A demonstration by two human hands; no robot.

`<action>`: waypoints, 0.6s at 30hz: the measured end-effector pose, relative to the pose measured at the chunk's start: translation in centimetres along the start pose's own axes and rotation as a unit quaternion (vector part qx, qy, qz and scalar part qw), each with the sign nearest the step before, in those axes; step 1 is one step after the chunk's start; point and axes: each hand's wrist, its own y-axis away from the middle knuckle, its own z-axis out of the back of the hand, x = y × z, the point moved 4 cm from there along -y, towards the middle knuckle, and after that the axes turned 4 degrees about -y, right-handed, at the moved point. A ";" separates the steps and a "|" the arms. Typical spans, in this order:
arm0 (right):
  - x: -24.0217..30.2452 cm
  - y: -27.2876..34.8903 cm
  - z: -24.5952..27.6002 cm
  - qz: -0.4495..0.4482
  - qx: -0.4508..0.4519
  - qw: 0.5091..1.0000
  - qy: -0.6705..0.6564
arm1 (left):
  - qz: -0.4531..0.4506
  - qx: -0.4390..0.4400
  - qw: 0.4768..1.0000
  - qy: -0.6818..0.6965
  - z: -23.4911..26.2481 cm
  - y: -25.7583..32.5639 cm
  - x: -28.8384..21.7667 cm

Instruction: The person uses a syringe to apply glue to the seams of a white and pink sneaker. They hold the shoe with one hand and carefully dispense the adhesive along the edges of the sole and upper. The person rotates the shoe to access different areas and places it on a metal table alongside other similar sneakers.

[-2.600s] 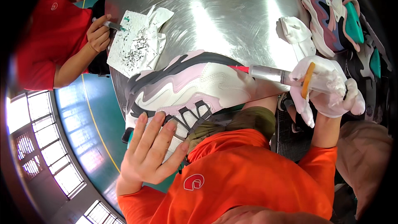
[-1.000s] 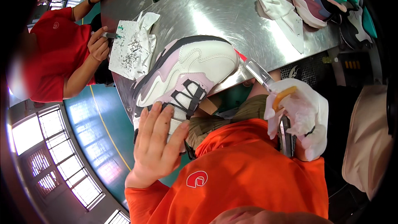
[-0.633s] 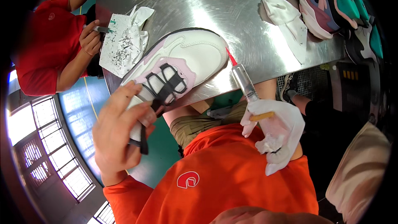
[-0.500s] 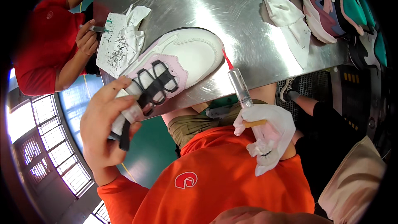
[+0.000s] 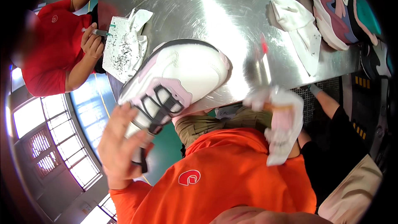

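Shoe (image 5: 186, 72) at bench (image 5: 178, 12) edge, toe to 2 o'clock. Left hand (image 5: 124, 145): fingers gripping its 7-o'clock end. Right hand (image 5: 284, 118): gloved fingers around syringe (image 5: 266, 64), tip clear of toe. I judge toe-edge application; next calls for tip contact.

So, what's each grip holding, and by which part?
Left grip: the white shoe, by its ankle end. Right grip: the red-tipped syringe, by its rear part, somewhat blurred.

Silver metal tabletop (image 5: 182, 20) glared glossy, finely scratched. My white-and-lilac sneaker (image 5: 174, 79) showed smooth, leather-like toe (image 5: 203, 66); flat black straps (image 5: 159, 118) looked woven. My red-tipped clear syringe (image 5: 265, 56), blurred, looked plastic. My thin white glove (image 5: 293, 114) was wrinkled matt cloth, my orange T-shirt (image 5: 236, 170) matt cloth.
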 end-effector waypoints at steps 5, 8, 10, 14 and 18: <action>0.6 -4.7 -0.6 0.013 -0.001 0.999 0.043 | -0.064 -0.022 0.996 -0.066 -1.3 1.9 -2.1; 0.7 -6.0 -1.5 0.022 0.019 0.996 0.087 | -0.077 -0.034 0.994 -0.063 -1.4 2.3 -2.3; 0.5 -5.9 -1.8 0.024 0.037 0.989 0.140 | -0.076 -0.043 0.995 -0.058 -1.4 2.2 -2.3; 1.2 -5.5 -1.8 0.026 0.039 0.985 0.164 | -0.068 -0.032 0.996 -0.049 -1.0 2.0 -2.2; 1.6 -5.4 -1.7 0.059 0.016 0.981 0.185 | -0.054 -0.016 0.998 -0.027 -0.5 1.2 -1.8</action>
